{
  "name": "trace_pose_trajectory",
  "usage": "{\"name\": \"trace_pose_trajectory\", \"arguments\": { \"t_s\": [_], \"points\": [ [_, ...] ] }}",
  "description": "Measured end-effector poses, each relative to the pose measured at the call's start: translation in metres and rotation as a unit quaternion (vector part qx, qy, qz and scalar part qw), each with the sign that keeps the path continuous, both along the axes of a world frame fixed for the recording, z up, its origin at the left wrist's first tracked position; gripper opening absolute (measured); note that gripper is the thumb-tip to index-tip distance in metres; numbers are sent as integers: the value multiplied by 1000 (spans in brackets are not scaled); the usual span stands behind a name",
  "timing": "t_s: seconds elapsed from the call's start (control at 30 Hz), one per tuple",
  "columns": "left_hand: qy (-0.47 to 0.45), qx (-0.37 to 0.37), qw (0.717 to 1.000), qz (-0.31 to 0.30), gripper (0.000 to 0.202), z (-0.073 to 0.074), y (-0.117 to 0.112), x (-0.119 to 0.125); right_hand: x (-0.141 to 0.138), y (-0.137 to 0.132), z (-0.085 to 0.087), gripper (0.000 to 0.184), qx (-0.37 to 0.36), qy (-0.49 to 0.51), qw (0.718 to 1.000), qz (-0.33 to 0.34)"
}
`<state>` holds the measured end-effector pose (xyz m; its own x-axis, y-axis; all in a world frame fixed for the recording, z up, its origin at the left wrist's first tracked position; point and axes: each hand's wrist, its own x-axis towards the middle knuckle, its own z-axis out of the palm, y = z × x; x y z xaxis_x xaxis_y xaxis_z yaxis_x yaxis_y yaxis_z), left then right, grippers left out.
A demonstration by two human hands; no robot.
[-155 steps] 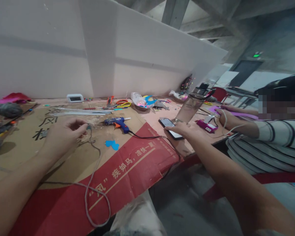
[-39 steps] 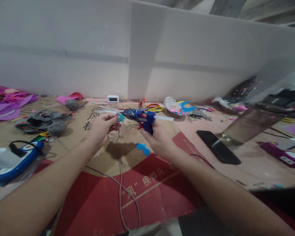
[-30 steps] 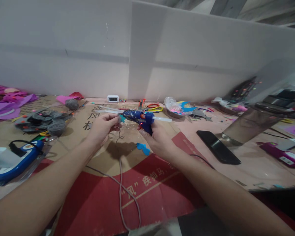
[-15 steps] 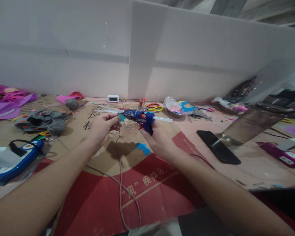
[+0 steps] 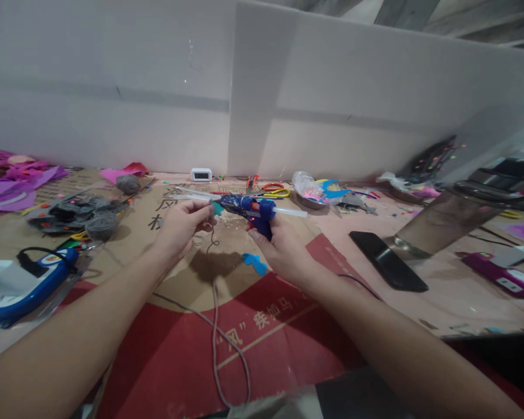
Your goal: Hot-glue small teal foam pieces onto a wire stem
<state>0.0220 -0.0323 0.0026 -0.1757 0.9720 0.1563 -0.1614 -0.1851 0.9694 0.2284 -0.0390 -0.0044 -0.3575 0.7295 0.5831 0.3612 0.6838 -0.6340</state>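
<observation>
My right hand [image 5: 283, 244] is wrapped round the handle of a blue hot glue gun [image 5: 259, 218]. A clear glue stick [image 5: 290, 212] sticks out of its back end, and its nozzle points left. Close to the nozzle, my left hand [image 5: 183, 224] pinches a small blue piece [image 5: 217, 208] with grey yarn [image 5: 215, 297] at the fingertips. The yarn hangs down and loops over the cardboard. Whether the nozzle touches the piece I cannot tell. Another blue cut-out [image 5: 254, 264] lies on the cardboard below the glue gun.
Red and brown cardboard [image 5: 288, 343] covers the table's middle. Grey yarn balls [image 5: 101, 226] and a blue power strip [image 5: 35, 285] lie left. Scissors [image 5: 279, 193], a white clock [image 5: 201, 174] and a bowl [image 5: 310, 201] stand behind. To the right are a black phone [image 5: 388, 262] and a large tumbler [image 5: 445, 221].
</observation>
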Motion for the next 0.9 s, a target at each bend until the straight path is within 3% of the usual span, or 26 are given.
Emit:
{"name": "trace_pose_trajectory", "arguments": {
  "t_s": [0.33,0.63,0.9],
  "points": [
    [-18,2,1000,-1,16,0,1,-3,2,2,-3,22,-15,4,1000,-6],
    [-24,-4,999,25,16,-2,3,-6,6,13,-9,21,-86,45,995,11],
    [-11,-3,1000,9,21,-2,2,0,1,4,-6,21,-49,27,998,5]
  ]
}}
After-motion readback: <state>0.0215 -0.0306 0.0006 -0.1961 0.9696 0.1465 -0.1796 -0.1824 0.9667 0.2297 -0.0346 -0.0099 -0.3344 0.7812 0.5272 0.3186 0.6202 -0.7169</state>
